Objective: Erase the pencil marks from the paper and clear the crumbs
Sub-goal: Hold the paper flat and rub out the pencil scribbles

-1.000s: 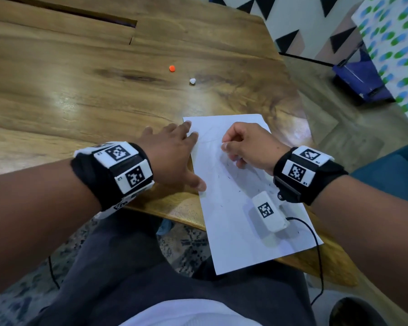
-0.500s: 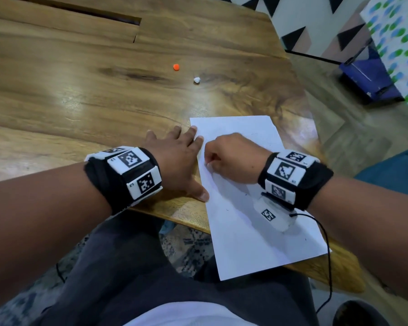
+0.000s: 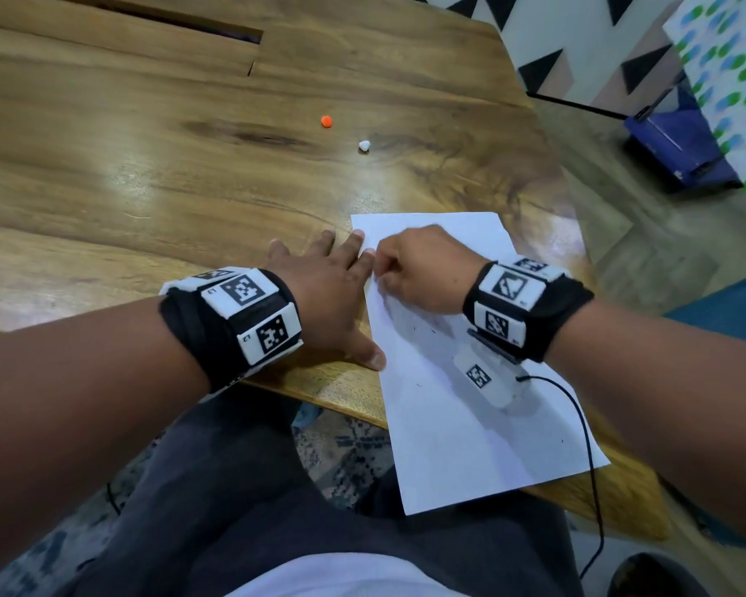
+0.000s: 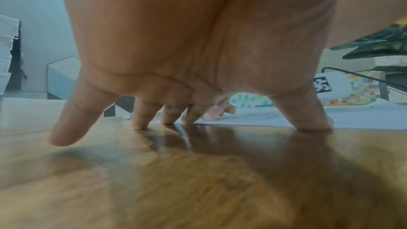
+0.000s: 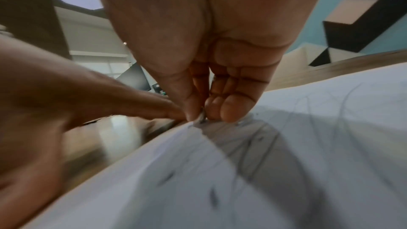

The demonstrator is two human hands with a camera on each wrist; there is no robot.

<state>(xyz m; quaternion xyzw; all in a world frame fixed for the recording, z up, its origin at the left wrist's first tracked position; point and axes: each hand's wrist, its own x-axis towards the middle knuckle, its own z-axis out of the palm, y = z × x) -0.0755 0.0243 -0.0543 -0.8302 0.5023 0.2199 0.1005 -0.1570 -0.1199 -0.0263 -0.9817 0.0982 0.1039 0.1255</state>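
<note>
A white sheet of paper (image 3: 461,402) lies on the wooden table, its near end hanging over the front edge; faint pencil lines (image 5: 343,109) and dark crumbs (image 5: 213,196) show on it. My left hand (image 3: 332,295) lies flat with spread fingers, thumb (image 4: 308,119) and fingertips pressing the paper's left edge. My right hand (image 3: 418,269) is curled near the paper's far left edge, pinching a small greyish eraser (image 5: 201,117) against the sheet between thumb and fingers, right beside the left hand's fingers.
A small orange bit (image 3: 326,121) and a small white bit (image 3: 364,145) lie farther back on the table (image 3: 147,174). A white tagged box (image 3: 483,381) with a black cable (image 3: 586,445) hangs under my right wrist over the paper. The table's right edge drops to the floor.
My right hand has slid left across the paper, from its middle to its left edge beside the left hand. The left hand has stayed pressed on the paper.
</note>
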